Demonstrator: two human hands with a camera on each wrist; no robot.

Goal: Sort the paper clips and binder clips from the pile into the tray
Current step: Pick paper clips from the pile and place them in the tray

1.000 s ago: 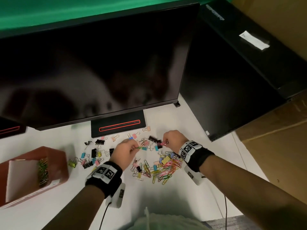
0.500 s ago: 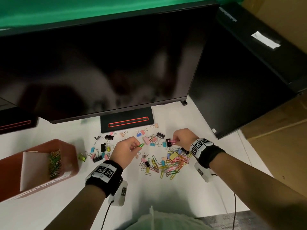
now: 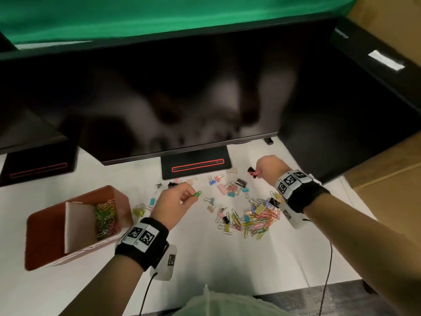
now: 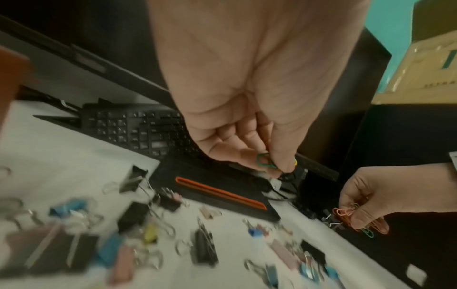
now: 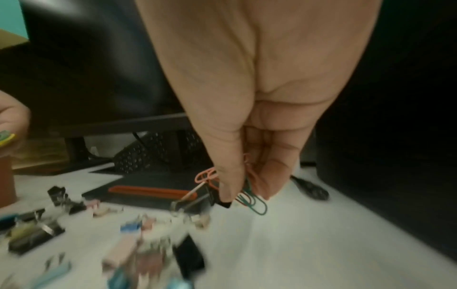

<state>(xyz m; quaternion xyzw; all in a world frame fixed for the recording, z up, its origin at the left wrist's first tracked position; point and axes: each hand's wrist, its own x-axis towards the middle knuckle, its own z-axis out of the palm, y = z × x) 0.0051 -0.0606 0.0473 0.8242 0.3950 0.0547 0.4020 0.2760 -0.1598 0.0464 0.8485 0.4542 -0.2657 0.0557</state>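
A mixed pile of coloured paper clips and binder clips lies spread on the white desk. My left hand hovers left of it and pinches a green paper clip, also seen as the green paper clip in the left wrist view. My right hand is raised behind the pile and grips a bunch of pink and green paper clips, with a black binder clip dangling from them. The red-brown tray stands at the left; its right compartment holds paper clips, past a white divider.
A large dark monitor overhangs the back of the desk, its stand base right behind the clips. A keyboard sits under the monitor. A black panel and cardboard close off the right. Wrist cables hang at the front.
My right hand has lifted off the pile and moved back and right with its clips, the black binder clip hanging on. My left hand has risen slightly with the green paper clip.
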